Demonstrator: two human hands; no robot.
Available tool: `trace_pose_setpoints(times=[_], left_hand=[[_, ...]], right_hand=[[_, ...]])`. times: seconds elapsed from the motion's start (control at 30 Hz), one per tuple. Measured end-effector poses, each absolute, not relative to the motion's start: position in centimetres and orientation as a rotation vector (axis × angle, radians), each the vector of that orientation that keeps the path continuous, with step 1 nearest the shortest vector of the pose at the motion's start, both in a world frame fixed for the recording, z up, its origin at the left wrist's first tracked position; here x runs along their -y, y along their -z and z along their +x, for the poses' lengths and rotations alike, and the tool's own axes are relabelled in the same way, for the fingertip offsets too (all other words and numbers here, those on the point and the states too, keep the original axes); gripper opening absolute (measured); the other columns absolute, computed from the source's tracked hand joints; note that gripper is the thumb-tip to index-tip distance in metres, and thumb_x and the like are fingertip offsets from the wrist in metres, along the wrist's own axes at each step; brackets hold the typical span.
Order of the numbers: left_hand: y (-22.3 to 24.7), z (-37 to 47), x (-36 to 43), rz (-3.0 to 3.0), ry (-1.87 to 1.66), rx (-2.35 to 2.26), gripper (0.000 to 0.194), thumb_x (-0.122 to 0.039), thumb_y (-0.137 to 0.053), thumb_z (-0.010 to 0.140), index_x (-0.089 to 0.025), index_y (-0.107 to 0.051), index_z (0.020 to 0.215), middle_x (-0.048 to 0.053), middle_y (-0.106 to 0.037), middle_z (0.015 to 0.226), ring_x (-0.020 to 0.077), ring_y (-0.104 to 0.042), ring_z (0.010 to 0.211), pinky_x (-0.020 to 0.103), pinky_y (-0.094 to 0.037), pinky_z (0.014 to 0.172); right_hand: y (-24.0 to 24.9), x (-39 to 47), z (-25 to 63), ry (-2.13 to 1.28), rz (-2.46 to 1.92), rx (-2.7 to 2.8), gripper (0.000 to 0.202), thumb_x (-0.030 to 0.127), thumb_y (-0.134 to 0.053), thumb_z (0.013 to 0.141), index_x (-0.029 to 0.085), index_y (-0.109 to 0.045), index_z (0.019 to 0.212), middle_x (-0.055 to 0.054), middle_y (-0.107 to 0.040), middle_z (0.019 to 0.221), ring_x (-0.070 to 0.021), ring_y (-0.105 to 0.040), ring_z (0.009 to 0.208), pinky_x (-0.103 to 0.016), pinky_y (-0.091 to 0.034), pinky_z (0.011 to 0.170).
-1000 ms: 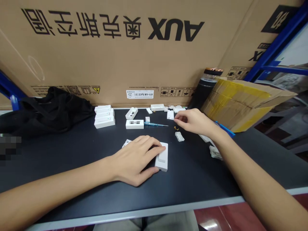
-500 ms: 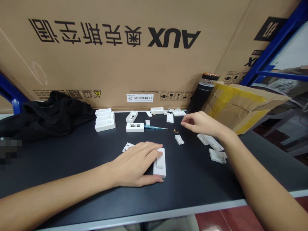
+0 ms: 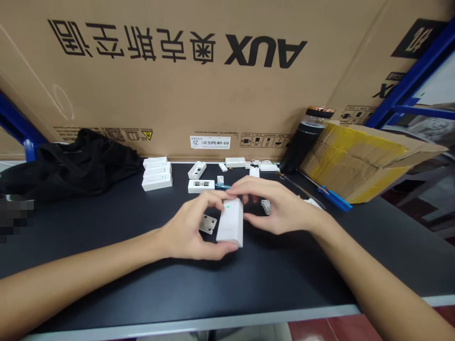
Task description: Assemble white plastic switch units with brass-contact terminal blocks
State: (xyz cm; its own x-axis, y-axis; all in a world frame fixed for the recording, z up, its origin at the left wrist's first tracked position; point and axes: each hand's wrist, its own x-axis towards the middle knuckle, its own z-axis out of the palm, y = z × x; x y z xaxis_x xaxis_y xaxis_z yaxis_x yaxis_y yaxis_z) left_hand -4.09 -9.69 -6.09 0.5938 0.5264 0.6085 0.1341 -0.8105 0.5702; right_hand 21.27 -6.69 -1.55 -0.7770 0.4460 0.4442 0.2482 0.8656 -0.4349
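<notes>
A white rectangular plastic device (image 3: 229,225) with a small green mark is tilted up off the table in front of me. My left hand (image 3: 194,227) grips it, thumb at its near end and fingers at its far end. Curved around the far right corner is my right hand (image 3: 273,203), its fingertips at the top edge and its thumb against the right side. Beside the device, partly behind my left hand, lies a white plate with dark holes (image 3: 208,224). A small clear-white plastic part (image 3: 266,206) sits beyond my right hand, partly hidden.
Similar white devices (image 3: 157,181) are lined up at the left. Open white housings (image 3: 201,186) and small parts lie along the back. A blue screwdriver (image 3: 334,198) is at the right, near a black bottle (image 3: 302,142) and taped carton (image 3: 351,161). Black cloth (image 3: 78,166) lies left.
My right hand has come left from the small parts to the device. My left hand has lifted and tilted the device off the table. The screwdriver at the right is now visible.
</notes>
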Motion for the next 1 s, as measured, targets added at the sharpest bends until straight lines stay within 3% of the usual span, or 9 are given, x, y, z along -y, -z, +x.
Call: trace_pose_setpoints(times=[0.07,0.13,0.3,0.4,0.5,0.63,0.83,0.9,1.0], left_hand=[[5.6,-4.3,9.2,2.238,-1.117,-0.512,0.055,-0.031,-0.084,0.077,-0.024,-0.040,0.109,0.014,-0.060,0.134,0.0267,-0.062,0.125,0.048,-0.052,0.106],[5.2,-4.3,8.9,2.130,-1.087,-0.502,0.056,-0.030,-0.085,0.077,-0.025,-0.039,0.109,0.013,-0.054,0.140,0.0260,-0.059,0.129,0.049,-0.051,0.109],[4.1,-5.0,7.6,1.995,-0.913,-0.439,0.063,-0.032,-0.084,0.080,-0.030,-0.034,0.119,0.012,-0.037,0.154,0.0238,-0.059,0.130,0.047,-0.052,0.109],[2.9,-6.7,6.0,2.127,-0.753,-0.484,0.062,-0.039,-0.079,0.084,-0.029,-0.036,0.128,0.013,-0.049,0.146,0.0261,-0.056,0.132,0.049,-0.048,0.111],[1.6,-8.4,4.5,2.382,-0.406,-0.692,0.056,-0.044,-0.081,0.080,-0.024,-0.051,0.124,0.009,-0.064,0.125,0.0258,-0.063,0.118,0.045,-0.051,0.103],[1.1,-9.0,4.1,2.477,-0.010,-0.781,0.060,-0.044,-0.081,0.076,-0.021,-0.059,0.126,0.008,-0.068,0.119,0.0224,-0.066,0.103,0.033,-0.054,0.088],[1.9,-7.5,5.3,2.517,0.046,-0.935,0.043,-0.047,-0.066,0.088,-0.021,-0.062,0.122,0.003,-0.068,0.093,0.0195,-0.066,0.081,0.027,-0.049,0.067],[2.2,-7.0,5.8,2.552,0.006,-1.028,0.051,-0.055,-0.063,0.089,-0.020,-0.059,0.127,0.005,-0.069,0.095,0.0214,-0.067,0.078,0.029,-0.048,0.065],[2.6,-6.8,6.4,2.609,-0.017,-1.106,0.073,-0.070,-0.058,0.088,-0.019,-0.052,0.142,0.012,-0.069,0.116,0.0253,-0.069,0.084,0.033,-0.050,0.071]], right_hand=[[2.0,7.1,20.3,-0.346,-0.430,2.470,0.056,0.008,-0.064,0.084,0.027,-0.059,0.137,-0.012,-0.059,0.133,-0.0230,-0.060,0.118,-0.039,-0.053,0.096],[2.5,7.2,19.7,-0.164,-0.408,2.441,0.054,0.008,-0.064,0.085,0.027,-0.059,0.134,-0.013,-0.056,0.136,-0.0253,-0.058,0.122,-0.042,-0.053,0.096],[2.9,7.1,19.3,0.117,-0.401,2.405,0.028,0.016,-0.069,0.084,0.026,-0.062,0.109,-0.009,-0.070,0.117,-0.0266,-0.062,0.102,-0.045,-0.051,0.088],[2.5,7.2,19.6,-0.015,-0.479,2.411,0.023,0.018,-0.069,0.081,0.026,-0.056,0.098,-0.006,-0.072,0.101,-0.0244,-0.063,0.092,-0.041,-0.051,0.080],[2.1,7.2,20.1,-0.089,-0.628,2.354,0.023,0.018,-0.068,0.077,0.026,-0.054,0.094,-0.004,-0.069,0.090,-0.0219,-0.062,0.081,-0.036,-0.049,0.073],[2.0,7.0,20.4,-0.073,-0.783,2.260,0.026,0.025,-0.069,0.082,0.024,-0.051,0.100,-0.003,-0.064,0.089,-0.0186,-0.059,0.074,-0.031,-0.046,0.068],[2.1,6.8,20.4,-0.170,-0.945,2.325,0.037,0.049,-0.068,0.089,0.023,-0.048,0.105,-0.004,-0.061,0.091,-0.0190,-0.056,0.074,-0.031,-0.045,0.067],[2.1,6.7,20.4,-0.206,-0.980,2.324,0.040,0.056,-0.065,0.090,0.023,-0.047,0.102,-0.003,-0.060,0.088,-0.0190,-0.054,0.072,-0.031,-0.044,0.066],[2.1,6.5,20.6,-0.269,-0.991,2.305,0.043,0.062,-0.063,0.091,0.023,-0.046,0.101,-0.003,-0.059,0.087,-0.0185,-0.052,0.071,-0.030,-0.042,0.064]])
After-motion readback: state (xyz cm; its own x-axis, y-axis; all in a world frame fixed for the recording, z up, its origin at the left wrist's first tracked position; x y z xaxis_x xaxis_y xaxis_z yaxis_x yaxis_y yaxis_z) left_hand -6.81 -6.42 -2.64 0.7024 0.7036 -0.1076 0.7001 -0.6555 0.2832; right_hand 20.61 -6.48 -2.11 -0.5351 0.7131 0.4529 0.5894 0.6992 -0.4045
